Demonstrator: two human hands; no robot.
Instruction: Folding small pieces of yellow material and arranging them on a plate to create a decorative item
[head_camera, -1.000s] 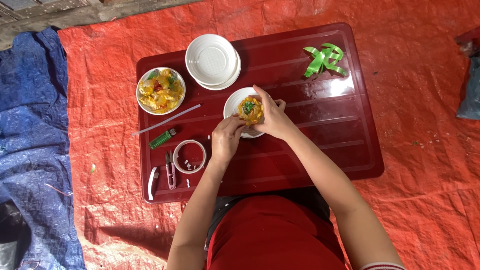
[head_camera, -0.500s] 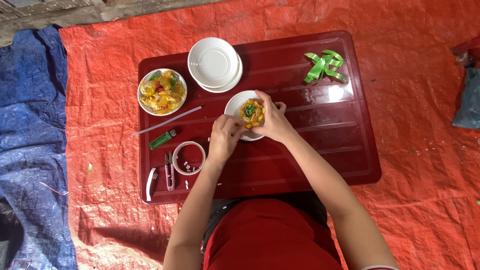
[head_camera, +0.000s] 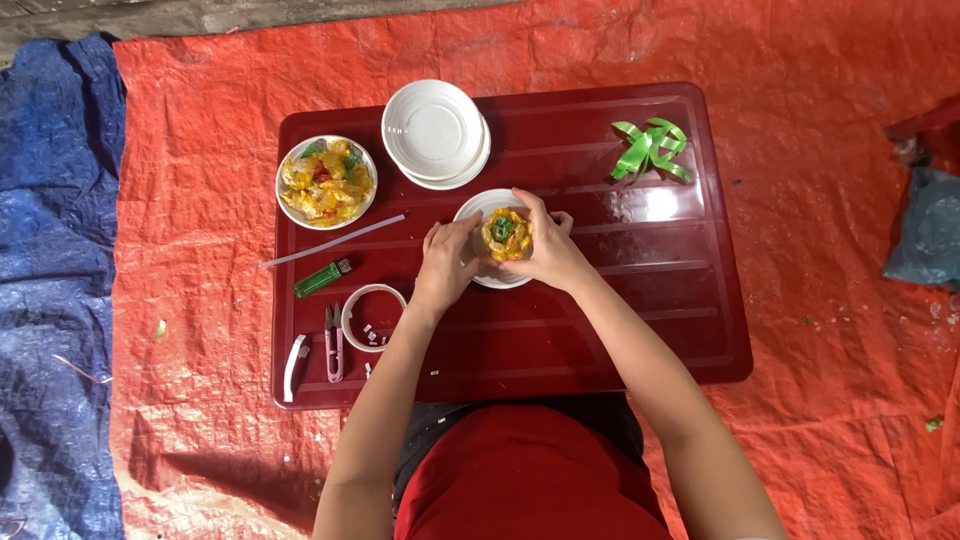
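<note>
Head cam, only view I've got: both hands cupped round a small yellow-orange flower piece (head_camera: 503, 233) w/ a green centre, over a white bowl (head_camera: 480, 208) mid-table. Left hand (head_camera: 446, 265) pinches at its 8 o'clock, right hand (head_camera: 545, 250) wraps the 4 o'clock side. Looks like shaping/pressing petals imo; next needs a gentle turn. Piece faces up, roundish, no clear long axis.

Dark red table (head_camera: 620, 330), orange tarp (head_camera: 200, 250), blue tarp (head_camera: 50, 250), white bowls (head_camera: 435, 132), green ribbon (head_camera: 650, 148), green lighter (head_camera: 322, 279).
</note>
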